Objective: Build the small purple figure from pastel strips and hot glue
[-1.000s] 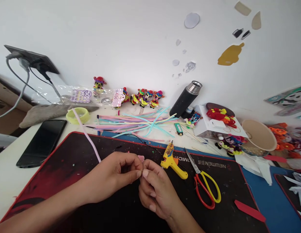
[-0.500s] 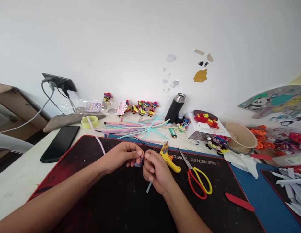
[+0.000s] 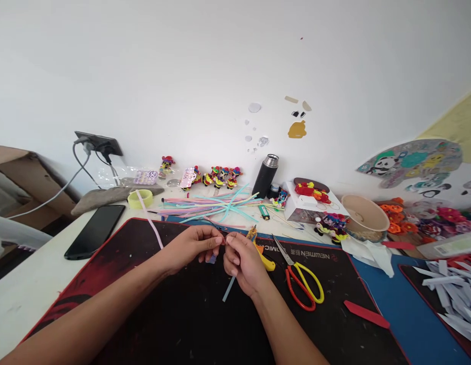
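To the left of the scissors (image 3: 292,262), the left hand (image 3: 199,243) and the right hand (image 3: 245,256) met tip to tip, each with thumb and forefinger pinched narrow. A small reddish piece (image 3: 224,241) showed between them, too little of it visible to tell its shape. Such a tiny hold could have slipped, I judged, if either pinch had loosened or the two had pulled unevenly.

A blue-purple scrap (image 3: 212,259) hung just under the left fingers, farther left of the scissors; whether it joined the reddish piece was hidden. A pale blue strip (image 3: 228,290) stuck out below the curled right fingers, nearer the scissors, its free end over the mat (image 3: 189,314). That loose end seemed liable to snag or bend if the wrist turned.

The yellow glue gun (image 3: 267,262) lay just left of the scissors, partly behind the right hand. Were it hot, which could not be seen, a careless backward move might have burned the knuckles. The scissors' blades stood parted, pointing away from the person, so a sideways sweep of the right hand risked a nick. Well left of the scissors, a lilac strip (image 3: 151,222) ran behind the left hand, where a forearm could have dragged it.
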### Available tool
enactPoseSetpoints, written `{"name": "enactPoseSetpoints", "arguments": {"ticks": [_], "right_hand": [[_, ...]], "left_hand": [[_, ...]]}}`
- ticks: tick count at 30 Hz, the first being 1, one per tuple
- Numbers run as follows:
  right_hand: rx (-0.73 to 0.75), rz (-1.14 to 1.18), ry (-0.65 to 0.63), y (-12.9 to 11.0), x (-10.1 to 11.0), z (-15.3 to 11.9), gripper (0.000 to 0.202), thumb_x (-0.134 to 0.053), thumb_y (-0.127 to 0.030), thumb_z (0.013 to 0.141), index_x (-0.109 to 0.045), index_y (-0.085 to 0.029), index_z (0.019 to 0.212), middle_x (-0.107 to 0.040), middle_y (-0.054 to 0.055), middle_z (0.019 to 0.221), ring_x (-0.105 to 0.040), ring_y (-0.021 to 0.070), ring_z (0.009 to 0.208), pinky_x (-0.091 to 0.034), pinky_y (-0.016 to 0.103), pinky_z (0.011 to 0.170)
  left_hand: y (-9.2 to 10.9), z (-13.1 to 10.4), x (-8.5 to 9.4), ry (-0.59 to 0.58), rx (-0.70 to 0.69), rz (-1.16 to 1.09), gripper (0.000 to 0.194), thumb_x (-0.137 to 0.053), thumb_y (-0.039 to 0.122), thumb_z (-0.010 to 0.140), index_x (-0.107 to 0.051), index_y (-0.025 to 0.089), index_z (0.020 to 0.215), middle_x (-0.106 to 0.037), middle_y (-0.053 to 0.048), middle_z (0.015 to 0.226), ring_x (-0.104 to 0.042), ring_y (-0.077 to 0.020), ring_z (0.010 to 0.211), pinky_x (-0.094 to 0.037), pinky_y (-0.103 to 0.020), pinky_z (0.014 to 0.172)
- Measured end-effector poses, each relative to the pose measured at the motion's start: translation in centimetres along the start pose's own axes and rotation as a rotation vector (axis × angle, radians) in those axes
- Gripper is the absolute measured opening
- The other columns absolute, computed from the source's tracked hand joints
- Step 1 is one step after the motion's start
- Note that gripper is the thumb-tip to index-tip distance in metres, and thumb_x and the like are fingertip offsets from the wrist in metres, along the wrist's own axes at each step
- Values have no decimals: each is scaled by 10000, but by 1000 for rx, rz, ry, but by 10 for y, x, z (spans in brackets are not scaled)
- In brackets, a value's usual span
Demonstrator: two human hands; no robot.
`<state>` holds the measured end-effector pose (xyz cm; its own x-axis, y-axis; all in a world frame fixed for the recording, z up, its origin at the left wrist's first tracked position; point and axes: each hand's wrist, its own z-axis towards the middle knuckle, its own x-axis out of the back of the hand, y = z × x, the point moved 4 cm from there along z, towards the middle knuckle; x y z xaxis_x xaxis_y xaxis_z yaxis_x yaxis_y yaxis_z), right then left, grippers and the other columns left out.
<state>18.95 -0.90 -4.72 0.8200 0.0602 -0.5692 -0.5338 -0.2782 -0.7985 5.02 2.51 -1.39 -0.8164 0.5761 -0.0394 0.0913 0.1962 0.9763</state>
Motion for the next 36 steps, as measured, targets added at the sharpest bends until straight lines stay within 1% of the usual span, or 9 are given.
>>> {"name": "enactPoseSetpoints", "arguments": {"ticks": [8,13,17,23,26,29,32,34,36], "right_hand": [[10,-21,-10,1,2,1,310,-762,-428,847,-555,-199,822,-407,-149,448,-308,38,298,-231,166,347],[7,-72,-13,1,4,1,328,-764,-448,857,-551,-201,825,-410,-148,453,-318,37,304,-234,160,345],[18,-137,-33,3,4,1,322,-758,-450,871,-566,-195,828,-420,-142,460,-335,40,301,-244,161,337],[6,-154,-11,4,4,1,347,-768,-472,873,-570,-191,831,-416,-142,462,-331,37,306,-238,159,342],[23,-156,5,1,5,1,353,-781,-477,873,-579,-189,843,-420,-139,468,-334,38,308,-230,163,345],[87,-117,61,-7,9,1,373,-788,-485,877,-558,-197,821,-417,-135,481,-335,37,319,-225,170,359],[148,-86,123,-15,12,1,427,-792,-483,882,-490,-213,748,-374,-137,477,-328,37,330,-227,176,375],[160,-93,136,-16,13,1,463,-787,-493,887,-461,-216,711,-347,-139,474,-313,33,330,-223,178,378],[152,-122,118,-14,12,0,484,-779,-521,889,-462,-213,693,-337,-138,467,-303,30,324,-213,177,370]], "left_hand": [[-5,4,-1,9,10,-54,501,-794,625,816,-640,149,821,-614,15,694,-513,-95,559,-334,-212,489],[-6,4,2,-15,34,10,513,-790,645,803,-653,151,831,-616,20,671,-515,-103,559,-348,-214,496],[-1,1,8,-13,23,52,510,-767,651,809,-656,154,815,-613,22,659,-516,-109,564,-347,-217,501],[3,-3,8,-64,57,199,411,-744,575,842,-684,169,858,-633,18,673,-562,-136,609,-394,-230,548],[0,-2,8,-64,55,197,357,-734,528,852,-668,178,841,-623,25,669,-554,-132,601,-397,-227,547],[-1,-1,10,-21,41,128,358,-740,521,837,-645,177,818,-606,31,650,-530,-121,573,-375,-223,526],[1,-1,15,67,6,53,397,-745,553,822,-625,174,815,-582,38,624,-508,-113,555,-344,-220,510],[2,-2,17,105,-12,38,416,-748,568,821,-622,171,822,-569,43,614,-498,-109,546,-333,-219,507],[3,-2,17,118,-19,36,427,-754,577,817,-620,172,823,-565,44,612,-498,-107,541,-328,-220,506]]}}
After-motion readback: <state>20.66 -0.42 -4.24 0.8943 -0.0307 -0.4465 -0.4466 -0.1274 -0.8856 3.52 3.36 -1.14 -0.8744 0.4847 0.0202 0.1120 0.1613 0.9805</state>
